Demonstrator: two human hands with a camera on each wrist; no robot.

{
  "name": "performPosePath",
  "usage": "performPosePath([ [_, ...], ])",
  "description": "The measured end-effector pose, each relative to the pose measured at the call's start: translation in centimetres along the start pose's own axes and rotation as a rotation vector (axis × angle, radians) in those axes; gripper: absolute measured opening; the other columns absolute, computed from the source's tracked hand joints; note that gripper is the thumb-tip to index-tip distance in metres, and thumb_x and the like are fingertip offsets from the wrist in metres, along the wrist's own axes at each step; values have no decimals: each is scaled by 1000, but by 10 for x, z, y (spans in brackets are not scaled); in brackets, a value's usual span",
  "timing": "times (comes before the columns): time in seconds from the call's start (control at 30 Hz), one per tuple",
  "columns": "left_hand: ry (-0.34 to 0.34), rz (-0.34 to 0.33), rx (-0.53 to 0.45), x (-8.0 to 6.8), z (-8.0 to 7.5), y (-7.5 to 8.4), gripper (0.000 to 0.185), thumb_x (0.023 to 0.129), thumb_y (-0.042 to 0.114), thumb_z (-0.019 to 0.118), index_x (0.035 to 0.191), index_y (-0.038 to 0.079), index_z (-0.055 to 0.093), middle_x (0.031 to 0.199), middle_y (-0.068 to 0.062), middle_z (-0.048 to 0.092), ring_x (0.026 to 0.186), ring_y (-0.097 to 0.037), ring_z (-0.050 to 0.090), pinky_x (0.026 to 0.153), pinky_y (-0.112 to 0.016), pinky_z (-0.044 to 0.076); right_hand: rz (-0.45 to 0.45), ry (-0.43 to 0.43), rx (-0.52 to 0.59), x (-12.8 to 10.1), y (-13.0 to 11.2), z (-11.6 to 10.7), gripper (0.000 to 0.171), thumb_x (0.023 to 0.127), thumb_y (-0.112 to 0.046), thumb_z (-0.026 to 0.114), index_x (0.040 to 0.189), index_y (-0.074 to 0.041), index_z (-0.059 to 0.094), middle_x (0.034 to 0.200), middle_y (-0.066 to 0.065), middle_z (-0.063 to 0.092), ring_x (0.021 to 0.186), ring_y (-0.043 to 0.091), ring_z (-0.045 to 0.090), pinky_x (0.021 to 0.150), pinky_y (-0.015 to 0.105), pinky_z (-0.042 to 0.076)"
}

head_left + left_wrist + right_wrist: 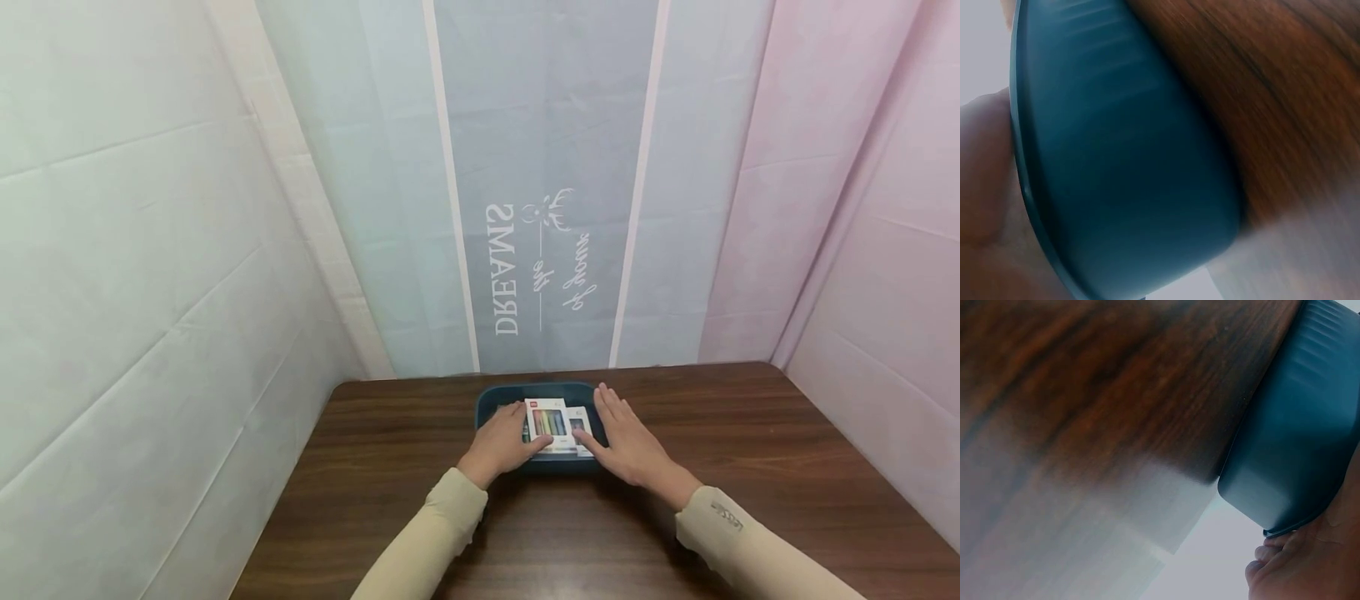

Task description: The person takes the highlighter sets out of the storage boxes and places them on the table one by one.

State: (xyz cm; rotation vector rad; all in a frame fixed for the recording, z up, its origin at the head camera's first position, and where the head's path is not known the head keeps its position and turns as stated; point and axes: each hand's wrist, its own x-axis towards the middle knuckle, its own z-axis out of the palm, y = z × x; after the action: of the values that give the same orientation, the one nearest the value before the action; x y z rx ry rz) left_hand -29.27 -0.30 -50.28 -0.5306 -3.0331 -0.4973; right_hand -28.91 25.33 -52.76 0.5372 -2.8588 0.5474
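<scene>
A dark teal plastic basket point(542, 467) stands near the table's back edge with white boxes inside. The larger box point(551, 419) has a red mark and a picture or window of coloured sticks, perhaps pens; a narrower white box point(577, 413) lies to its right. My left hand point(497, 442) reaches over the basket's left end, fingers inside, thumb at the larger box's lower edge. Along the right rim lies my right hand point(632, 448), fingers extended, thumb over the narrower box. Both wrist views show the basket's outer wall point(1129, 156) with a hand at its rim.
The basket rests on a dark wood-grain table point(360, 500). Behind it hangs a pale blue cloth backdrop point(540, 125) with mirrored lettering. Pale cloth walls point(150, 250) close in the left and right sides.
</scene>
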Motion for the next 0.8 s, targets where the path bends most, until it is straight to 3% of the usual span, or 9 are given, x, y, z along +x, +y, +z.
performPosePath([
  [0.53, 69, -56, 23, 6, 5, 6, 61, 104, 50, 67, 144, 4, 66, 146, -13, 66, 135, -29, 61, 113, -47, 53, -5, 0, 1, 0, 0, 2, 100, 107, -67, 51, 165, 10, 24, 174, 30, 18, 161, 46, 20, 130, 64, 20],
  [0.8, 105, -91, 14, 9, 8, 8, 47, 104, 43, 70, 128, 3, 75, 124, -12, 74, 106, -24, 68, 87, -43, 63, -6, 4, -2, 0, 0, 2, 100, 107, -66, 50, 165, 11, 24, 174, 30, 19, 161, 46, 21, 130, 63, 21],
])
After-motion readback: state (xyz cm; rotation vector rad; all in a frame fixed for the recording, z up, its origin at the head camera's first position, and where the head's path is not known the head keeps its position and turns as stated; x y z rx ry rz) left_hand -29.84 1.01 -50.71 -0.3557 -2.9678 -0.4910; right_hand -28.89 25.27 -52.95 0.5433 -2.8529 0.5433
